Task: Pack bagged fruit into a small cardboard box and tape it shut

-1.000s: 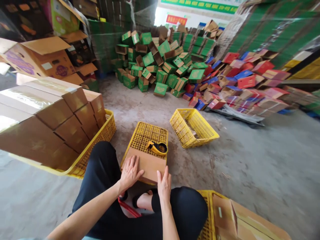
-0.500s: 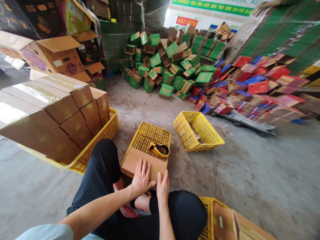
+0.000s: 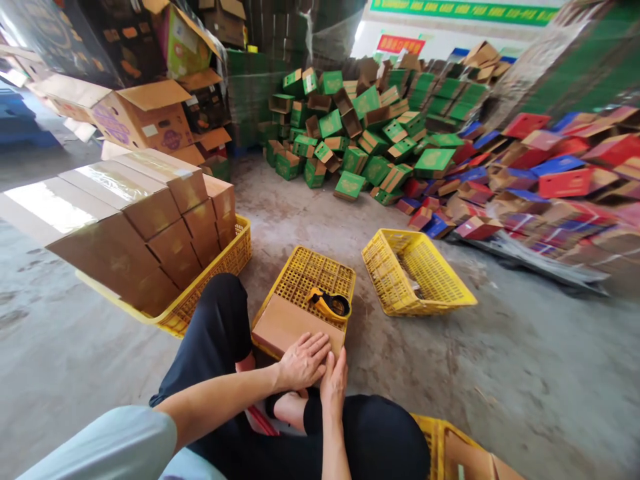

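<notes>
A flat brown cardboard box point(image 3: 287, 320) lies on an upturned yellow crate point(image 3: 313, 277) in front of my knees. My left hand point(image 3: 303, 360) rests flat on the box's near right edge, fingers stretched out. My right hand point(image 3: 334, 380) touches the same edge beside it, fingers straight and together, edge-on to the box. A yellow and black tape dispenser point(image 3: 331, 304) sits on the crate just beyond the box. Neither hand holds anything.
A yellow crate point(image 3: 215, 280) stacked with taped brown boxes point(image 3: 125, 220) stands at my left. An open yellow crate point(image 3: 415, 277) lies on the concrete floor to the right. Piles of green boxes point(image 3: 360, 127) and red and blue boxes point(image 3: 525, 173) fill the back. Another yellow crate point(image 3: 440, 433) is at my right knee.
My left hand slid right along the box toward my right hand; both now meet at the near right edge. The view has shifted to the left.
</notes>
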{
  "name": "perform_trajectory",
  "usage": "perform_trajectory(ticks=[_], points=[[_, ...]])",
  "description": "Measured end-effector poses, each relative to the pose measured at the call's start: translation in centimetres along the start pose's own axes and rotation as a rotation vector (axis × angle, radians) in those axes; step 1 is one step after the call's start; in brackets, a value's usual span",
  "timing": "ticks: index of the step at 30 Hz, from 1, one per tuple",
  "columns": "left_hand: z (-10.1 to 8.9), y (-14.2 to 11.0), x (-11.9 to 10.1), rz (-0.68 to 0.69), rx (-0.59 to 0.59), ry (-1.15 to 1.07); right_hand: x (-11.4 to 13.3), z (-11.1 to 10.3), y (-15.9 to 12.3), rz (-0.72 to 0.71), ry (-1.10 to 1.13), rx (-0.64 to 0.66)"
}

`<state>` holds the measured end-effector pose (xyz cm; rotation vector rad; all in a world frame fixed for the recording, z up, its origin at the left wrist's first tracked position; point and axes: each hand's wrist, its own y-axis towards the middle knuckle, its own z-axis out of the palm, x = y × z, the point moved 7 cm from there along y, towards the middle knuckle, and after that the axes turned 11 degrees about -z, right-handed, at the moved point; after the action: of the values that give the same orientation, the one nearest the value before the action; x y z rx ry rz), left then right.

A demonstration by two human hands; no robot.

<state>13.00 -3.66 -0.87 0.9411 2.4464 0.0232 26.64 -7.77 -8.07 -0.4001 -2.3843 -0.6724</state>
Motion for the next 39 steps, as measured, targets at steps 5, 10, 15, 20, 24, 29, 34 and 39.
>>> perform_trajectory(ticks=[5, 10, 15, 20, 24, 29, 34, 39], points=[[-2.1, -1.4, 3.8, -0.048, -0.01, 0.024, 0.0, 0.0, -0.2, 0.036, 0.024, 0.004], [-4.9, -3.4, 9.0, -0.131, -0.023, 0.048, -0.3, 0.2, -0.2, 0.064, 0.023, -0.003], [-7.5, -4.4, 12.0, -0.266, -0.131, 0.114, -0.3, 0.0, -0.1, 0.068, 0.047, 0.021], [-7.6, -4.7, 10.0, -0.21, -0.089, 0.091, 0.3, -0.4, 0.1, 0.092, 0.074, 0.017], [-7.1, -4.2, 9.1, -0.256, -0.067, 0.119, 0.7, -0.3, 0.0, 0.116, 0.076, 0.006], [-6.9, -3.1, 9.1, -0.295, -0.09, 0.152, 0.9, -0.3, 0.1, 0.099, 0.081, -0.001], [-6.8, -3.0, 9.3, -0.354, -0.107, 0.159, 1.0, -0.4, 0.2, 0.097, 0.078, 0.011], [-7.0, -4.7, 9.0, -0.262, -0.098, 0.103, 1.0, -0.4, 0.1, 0.108, 0.083, 0.029]])
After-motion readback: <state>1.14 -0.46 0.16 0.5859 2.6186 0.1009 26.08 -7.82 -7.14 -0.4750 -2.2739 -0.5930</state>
